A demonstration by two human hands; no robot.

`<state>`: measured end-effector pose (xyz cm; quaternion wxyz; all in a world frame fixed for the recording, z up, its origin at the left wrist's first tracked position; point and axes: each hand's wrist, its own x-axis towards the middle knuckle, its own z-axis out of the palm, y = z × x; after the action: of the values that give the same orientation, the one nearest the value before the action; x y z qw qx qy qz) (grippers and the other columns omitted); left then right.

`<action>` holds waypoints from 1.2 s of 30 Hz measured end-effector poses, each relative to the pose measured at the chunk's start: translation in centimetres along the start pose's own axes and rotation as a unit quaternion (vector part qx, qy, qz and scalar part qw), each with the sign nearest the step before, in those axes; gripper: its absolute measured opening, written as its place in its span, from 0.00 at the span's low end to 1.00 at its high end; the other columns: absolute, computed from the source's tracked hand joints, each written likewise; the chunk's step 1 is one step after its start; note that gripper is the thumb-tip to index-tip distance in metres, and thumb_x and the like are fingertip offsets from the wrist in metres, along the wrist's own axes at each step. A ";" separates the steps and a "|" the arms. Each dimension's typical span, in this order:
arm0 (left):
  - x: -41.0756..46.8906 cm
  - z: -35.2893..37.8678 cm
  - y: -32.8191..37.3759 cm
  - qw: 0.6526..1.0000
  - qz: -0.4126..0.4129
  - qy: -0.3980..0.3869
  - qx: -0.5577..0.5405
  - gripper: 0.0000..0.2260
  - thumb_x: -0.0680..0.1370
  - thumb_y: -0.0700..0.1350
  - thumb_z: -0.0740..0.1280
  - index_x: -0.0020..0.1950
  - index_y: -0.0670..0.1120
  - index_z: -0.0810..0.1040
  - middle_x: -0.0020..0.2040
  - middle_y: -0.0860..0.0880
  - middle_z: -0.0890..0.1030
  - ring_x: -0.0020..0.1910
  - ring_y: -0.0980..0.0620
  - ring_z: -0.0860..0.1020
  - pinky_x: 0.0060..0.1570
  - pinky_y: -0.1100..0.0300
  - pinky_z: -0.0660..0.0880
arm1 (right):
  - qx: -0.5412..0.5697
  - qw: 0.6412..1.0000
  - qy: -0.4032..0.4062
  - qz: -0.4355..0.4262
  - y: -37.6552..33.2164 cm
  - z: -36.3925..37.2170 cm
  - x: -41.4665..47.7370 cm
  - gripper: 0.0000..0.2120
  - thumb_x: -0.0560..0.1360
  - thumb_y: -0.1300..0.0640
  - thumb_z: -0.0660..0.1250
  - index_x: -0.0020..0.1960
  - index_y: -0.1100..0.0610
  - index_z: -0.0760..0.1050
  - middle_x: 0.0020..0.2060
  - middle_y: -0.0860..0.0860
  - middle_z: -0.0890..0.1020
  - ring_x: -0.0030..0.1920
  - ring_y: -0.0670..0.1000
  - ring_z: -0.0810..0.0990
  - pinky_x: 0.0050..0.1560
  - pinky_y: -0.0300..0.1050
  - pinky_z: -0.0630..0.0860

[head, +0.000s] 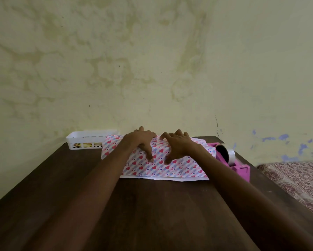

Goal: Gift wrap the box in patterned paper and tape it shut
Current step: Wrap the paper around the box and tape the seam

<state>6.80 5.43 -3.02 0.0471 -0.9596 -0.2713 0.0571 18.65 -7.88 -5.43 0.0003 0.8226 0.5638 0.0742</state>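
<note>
Heart-patterned wrapping paper (177,169) in pink, red and blue is draped over the box, which is fully hidden beneath it, at the far end of the dark wooden table (134,205). My left hand (140,141) lies flat on top of the covered box, thumb pointing down the near face. My right hand (179,144) presses beside it, thumb down too. The two thumbs nearly meet on the front of the paper. A white underside strip of paper shows along the near edge. A pink tape dispenser (237,165) with a clear tape roll stands right of the paper.
A white slotted plastic basket (85,140) sits at the back left against the stained wall. The table's right edge runs just past the dispenser; beyond it lies a patterned bedcover (297,182).
</note>
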 end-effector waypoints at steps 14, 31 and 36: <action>-1.8 -1.5 -0.6 0.995 -0.004 -0.033 -0.097 0.35 0.73 0.68 0.62 0.75 0.54 0.58 0.75 0.46 0.62 0.70 0.41 0.65 0.68 0.43 0.63 | 0.009 0.997 0.073 0.002 -1.7 2.0 -2.6 0.48 0.67 0.35 0.72 0.77 0.49 0.51 0.79 0.55 0.49 0.78 0.61 0.42 0.75 0.68 0.44; -9.3 1.2 1.1 0.960 0.064 0.257 -0.096 0.20 0.73 0.56 0.71 0.62 0.50 0.76 0.58 0.51 0.79 0.54 0.50 0.76 0.55 0.58 0.72 | 0.015 0.972 0.231 -0.052 -2.9 -2.3 -9.8 0.19 0.78 0.56 0.63 0.68 0.55 0.72 0.63 0.55 0.74 0.62 0.56 0.72 0.60 0.49 0.70; -10.3 1.4 1.0 0.957 0.059 0.231 -0.165 0.16 0.81 0.54 0.59 0.55 0.48 0.83 0.51 0.49 0.83 0.44 0.52 0.77 0.49 0.61 0.72 | 0.084 0.971 0.222 -0.041 -3.6 -1.7 -10.5 0.12 0.80 0.56 0.61 0.59 0.55 0.80 0.53 0.53 0.78 0.51 0.53 0.75 0.48 0.46 0.73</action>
<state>-1.63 -0.75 -3.68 -0.0535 -0.9553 -0.2020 -0.2094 11.36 -16.45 -5.30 -0.1907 0.7587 0.5874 0.2073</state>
